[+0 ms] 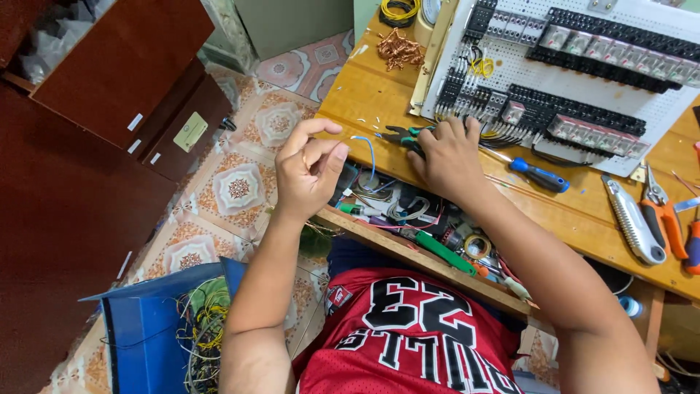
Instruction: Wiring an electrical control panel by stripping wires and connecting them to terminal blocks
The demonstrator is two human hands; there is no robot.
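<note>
My left hand (308,169) pinches one end of a short blue wire (368,152) above an open drawer. My right hand (448,157) grips green-and-black pliers (399,136) at the front edge of the wooden bench (364,95); the plier jaws point toward the wire's other end. Just beyond my right hand lies a white perforated panel (554,80) fitted with rows of black terminal blocks, relays and bundled wires.
A blue-handled screwdriver (538,175), a grey utility knife (633,222) and orange-handled pliers (662,211) lie on the bench at right. The open drawer (430,226) holds tape, tools and wire. Copper scraps (397,49) sit at the back. A blue bin (157,328) of wire offcuts stands on the tiled floor.
</note>
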